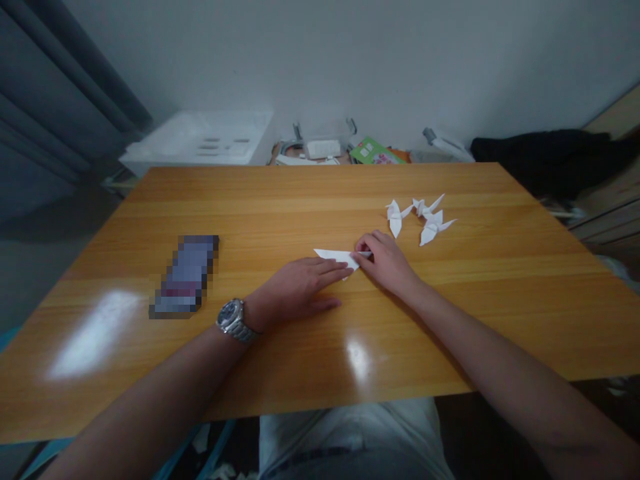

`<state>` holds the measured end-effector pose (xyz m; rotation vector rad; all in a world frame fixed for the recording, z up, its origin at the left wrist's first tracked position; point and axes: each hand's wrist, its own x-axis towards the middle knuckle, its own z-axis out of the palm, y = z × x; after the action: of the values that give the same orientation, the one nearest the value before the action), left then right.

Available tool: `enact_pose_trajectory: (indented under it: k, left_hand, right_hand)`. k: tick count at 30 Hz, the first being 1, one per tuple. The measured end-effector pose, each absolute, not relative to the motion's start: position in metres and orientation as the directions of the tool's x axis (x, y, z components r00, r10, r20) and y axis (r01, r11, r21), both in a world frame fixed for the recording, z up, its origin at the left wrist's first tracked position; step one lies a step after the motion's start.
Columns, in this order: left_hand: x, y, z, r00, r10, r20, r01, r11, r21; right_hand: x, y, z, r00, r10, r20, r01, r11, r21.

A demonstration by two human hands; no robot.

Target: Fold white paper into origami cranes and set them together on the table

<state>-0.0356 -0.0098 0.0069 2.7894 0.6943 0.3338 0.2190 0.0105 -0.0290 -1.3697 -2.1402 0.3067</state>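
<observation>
A folded piece of white paper point(336, 255), long and pointed at its left end, lies on the wooden table in front of me. My left hand point(305, 287) rests flat over its near side, fingers stretched out and pressing on it, thumb apart. At the paper's right end my right hand point(383, 260) is closed, thumb and fingers pinching it. The fingers hide part of the paper. Beyond my right hand stand a white origami crane point(395, 219), a second crane point(424, 208) behind, and a third crane point(434, 228) to the right.
A phone point(186, 273), blurred out in blocks, lies on the wooden table point(270, 207) to the left. Past the far edge are a white plastic bin point(210, 137), a green packet point(375, 152), and a dark cloth point(540, 157). A grey curtain point(55, 87) hangs at left.
</observation>
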Motion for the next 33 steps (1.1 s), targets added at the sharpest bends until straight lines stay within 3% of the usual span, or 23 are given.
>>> enact_pose_trajectory:
  k: [15, 26, 33]
  left_hand:
    - [-0.0345, -0.0091, 0.0086, 0.868, 0.487, 0.097, 0.453, -0.856, 0.248]
    - [-0.0385, -0.0032, 0.006, 0.88, 0.463, 0.107, 0.412, -0.856, 0.311]
    - [-0.0369, -0.0003, 0.0035, 0.846, 0.52, 0.121, 0.445, -0.812, 0.377]
  right_hand:
    - [0.2184, 0.0101, -0.027, -0.298, 0.898, 0.324, 0.756, 0.429, -0.494]
    - [0.2174, 0.0117, -0.0284, -0.289, 0.901, 0.323, 0.757, 0.422, -0.499]
    - [0.2188, 0.0127, -0.0293, -0.298, 0.902, 0.313, 0.751, 0.423, -0.507]
